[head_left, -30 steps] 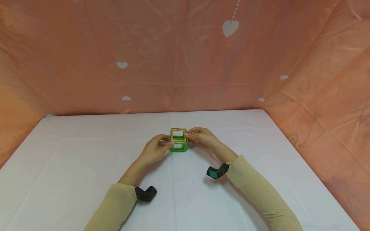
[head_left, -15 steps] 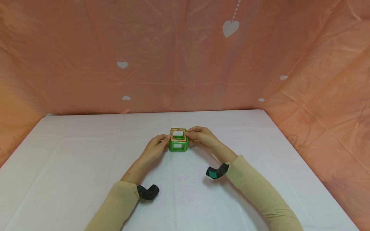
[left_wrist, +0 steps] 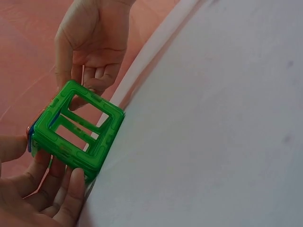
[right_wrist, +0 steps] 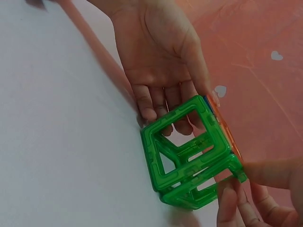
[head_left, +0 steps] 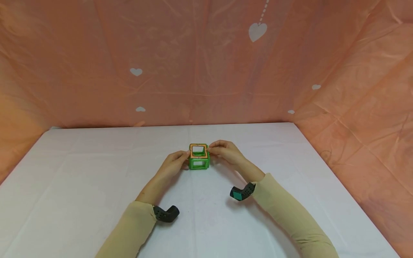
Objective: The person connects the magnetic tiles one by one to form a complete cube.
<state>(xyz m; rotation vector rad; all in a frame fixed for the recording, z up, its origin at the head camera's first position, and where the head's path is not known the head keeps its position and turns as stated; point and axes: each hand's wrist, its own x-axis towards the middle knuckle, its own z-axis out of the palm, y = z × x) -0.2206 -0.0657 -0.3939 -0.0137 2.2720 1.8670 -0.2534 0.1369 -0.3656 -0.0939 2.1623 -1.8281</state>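
A small cube of magnetic building tiles [head_left: 199, 163] stands on the white table, with green open-frame sides and an orange square tile [head_left: 199, 156] on top. A bit of blue shows under the orange tile in the left wrist view. My left hand [head_left: 172, 165] holds the cube's left side, thumb at the top edge and fingers against the green tile. From the right, my right hand [head_left: 228, 153] grips it, thumb at the orange tile's edge, fingers along the side. The right wrist view shows a green tile [right_wrist: 163, 184] with both hands' fingertips around the cube. Its underside is hidden.
White cloth covers the table [head_left: 96, 179]. Orange-pink fabric with white hearts [head_left: 257, 32] hangs behind and at the sides. A black wrist camera [head_left: 166, 214] sits at the left sleeve, another wrist camera [head_left: 242, 191] at the right.
My left thumb has moved from the cube's near front corner up to its left top edge, the left forearm shifting slightly rightward. The cube has slid very slightly left. My right hand barely moved.
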